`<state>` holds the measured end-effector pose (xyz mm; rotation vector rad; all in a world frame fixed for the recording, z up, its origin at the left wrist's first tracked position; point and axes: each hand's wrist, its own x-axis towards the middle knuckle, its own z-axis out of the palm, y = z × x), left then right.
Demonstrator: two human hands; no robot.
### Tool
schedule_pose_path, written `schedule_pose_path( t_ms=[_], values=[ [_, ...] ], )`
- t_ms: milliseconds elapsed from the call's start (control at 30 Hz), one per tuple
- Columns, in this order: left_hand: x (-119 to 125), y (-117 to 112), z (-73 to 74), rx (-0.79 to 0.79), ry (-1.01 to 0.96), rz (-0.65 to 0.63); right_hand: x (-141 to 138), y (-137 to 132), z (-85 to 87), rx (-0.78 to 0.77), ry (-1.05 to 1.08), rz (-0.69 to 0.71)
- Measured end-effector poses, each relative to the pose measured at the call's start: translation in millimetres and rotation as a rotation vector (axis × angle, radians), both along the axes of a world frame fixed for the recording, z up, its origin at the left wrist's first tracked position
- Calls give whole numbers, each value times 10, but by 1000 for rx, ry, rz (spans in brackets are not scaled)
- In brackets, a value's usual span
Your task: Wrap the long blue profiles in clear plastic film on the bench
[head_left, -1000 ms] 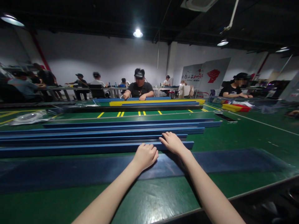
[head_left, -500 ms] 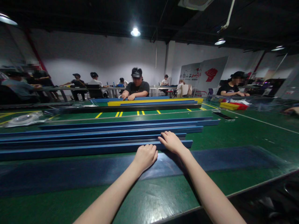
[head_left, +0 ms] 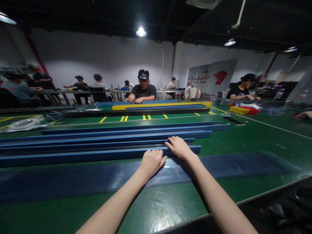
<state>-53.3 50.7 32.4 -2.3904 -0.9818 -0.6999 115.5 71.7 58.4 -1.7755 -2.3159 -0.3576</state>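
Long blue channel strips (head_left: 97, 154) lie side by side across the green table, running from the left edge to past the middle. My left hand (head_left: 151, 164) has its fingers curled over the front wall of the nearest strip, with its thumb pointing right. Just to its right, my right hand (head_left: 179, 148) reaches over that same strip near its right end, with fingers bent over it; the fingertips are partly hidden behind the wall. Beneath both wrists, a long, flat, clear plastic sleeve (head_left: 224, 165) lies on the tabletop.
Farther back lie a black strip (head_left: 141, 112), a yellow strip (head_left: 156, 106) and more blue strips. A phone (head_left: 233, 121) rests on the right, near a yellow tray (head_left: 240, 110). Bagged coiled material (head_left: 25, 124) lies at left. A co-worker (head_left: 143, 89) sits across the table.
My left thumb has moved slightly out to the right. Both hands otherwise stay at the nearest blue strip, which has not visibly moved.
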Motion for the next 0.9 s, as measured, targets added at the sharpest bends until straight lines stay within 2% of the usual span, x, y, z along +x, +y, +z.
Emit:
schedule_pose_path(
  t_ms=[333,533,733,900],
  values=[
    [-36,39,-50,62,-35,-45,9,17,-32,26,21,21],
    [-33,37,-55,51,-57,-32,3,-34,83,134,93,119],
    [-22,28,-53,71,-53,-12,-34,-101,142,-95,19,59],
    [-25,28,-25,107,-77,-21,-42,-110,116,-138,-5,55]
  ],
)
